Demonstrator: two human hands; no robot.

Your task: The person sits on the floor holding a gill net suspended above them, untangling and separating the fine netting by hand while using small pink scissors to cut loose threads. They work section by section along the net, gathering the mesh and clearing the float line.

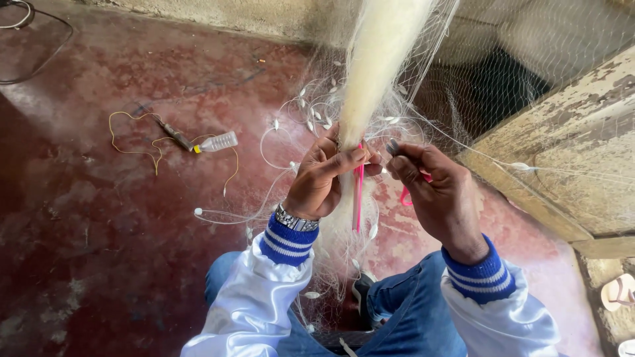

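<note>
A bunched white fishing net [374,63] hangs from above down between my knees, with small white floats along its line. My left hand [325,177] grips the bundled net and a thin pink netting needle [358,198] that points downward. Just to its right, my right hand [433,188] pinches a small dark piece [393,147] at the net's edge between thumb and fingers, with something pink partly hidden under the palm. A metal watch sits on my left wrist.
A small plastic bottle [216,141], a dark tool [173,135] and a yellow cord [135,142] lie on the red floor to the left. A peeling wooden door frame [562,152] runs along the right. A sandal [618,291] lies at the far right.
</note>
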